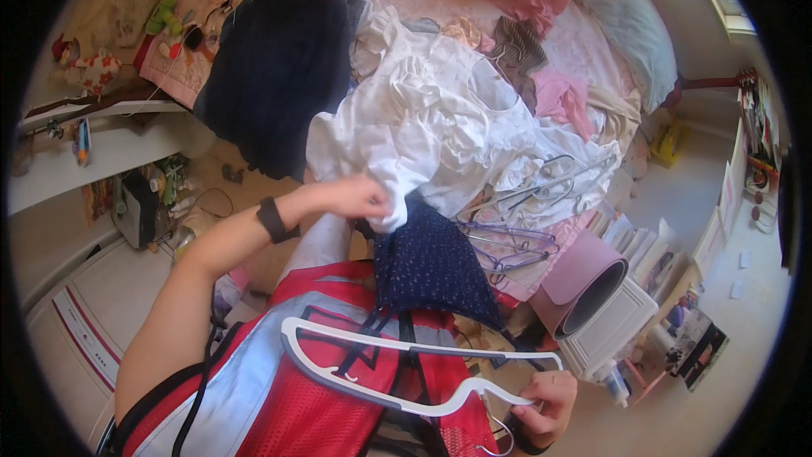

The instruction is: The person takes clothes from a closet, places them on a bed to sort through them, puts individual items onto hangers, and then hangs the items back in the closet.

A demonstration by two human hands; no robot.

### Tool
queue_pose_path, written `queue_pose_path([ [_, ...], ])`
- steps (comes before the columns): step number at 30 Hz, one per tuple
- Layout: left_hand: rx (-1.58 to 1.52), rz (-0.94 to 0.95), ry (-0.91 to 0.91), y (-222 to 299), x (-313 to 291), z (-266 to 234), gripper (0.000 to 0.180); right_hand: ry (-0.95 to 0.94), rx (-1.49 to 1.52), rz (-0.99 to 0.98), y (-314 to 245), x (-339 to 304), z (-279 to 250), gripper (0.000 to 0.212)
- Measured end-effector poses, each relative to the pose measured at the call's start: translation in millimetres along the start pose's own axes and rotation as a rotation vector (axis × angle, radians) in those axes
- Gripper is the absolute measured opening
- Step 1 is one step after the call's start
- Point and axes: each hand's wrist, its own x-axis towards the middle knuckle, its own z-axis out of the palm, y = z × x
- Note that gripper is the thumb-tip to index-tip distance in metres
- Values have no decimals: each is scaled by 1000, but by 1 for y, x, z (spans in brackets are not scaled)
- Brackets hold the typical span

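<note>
My left hand [359,197] is closed on the lower edge of a white garment [440,110], which lies spread and rumpled over the bed's near edge. My right hand [548,402], low on the right, grips a white hanger [423,408] with grey strips by the end near its metal hook. The hanger lies sideways in front of my body and carries no clothing. Between the bed and my lap is a navy cloth [431,262] with small pale marks, close below my left hand.
A dark garment [279,68] drapes over the bed's left side. Several hangers [512,245] lie at its near right edge, beside a pink roll [584,283] and a white box [613,330]. Pink and striped clothes [562,101] lie farther back. A shelf [110,135] stands left.
</note>
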Motion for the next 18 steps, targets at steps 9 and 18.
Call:
queue_pose_path([
  [9,518,-176,923,-118,132,0,43,130,-223,-274,15,-49,6,26],
  [18,86,-269,698,-127,122,15,26,268,-286,-431,36,-54,7,29],
])
